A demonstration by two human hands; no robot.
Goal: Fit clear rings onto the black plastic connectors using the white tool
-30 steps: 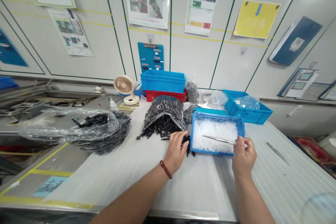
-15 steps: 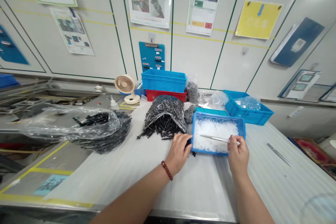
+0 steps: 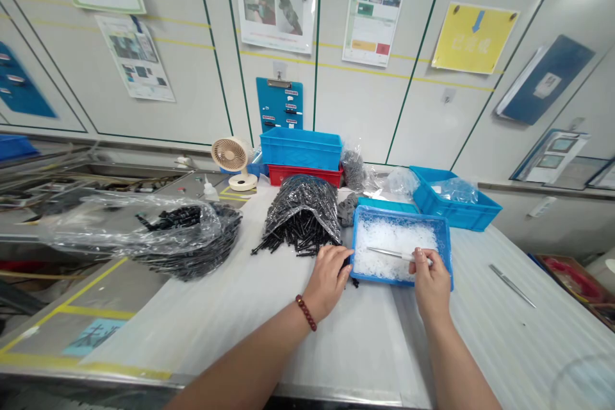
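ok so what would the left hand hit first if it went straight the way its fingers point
Most likely the left wall of the blue tray; the left hand looks right beside it, though depth is hard to judge.

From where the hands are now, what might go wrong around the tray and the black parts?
The left hand sits against the left side of the blue tray; a nudge might jolt the loose white pieces.

The right hand holds a slim pointed tool over those pieces, its tip towards the left hand, so a slip might prick it.

The clear bag gapes at the front, so more black parts might slide out.
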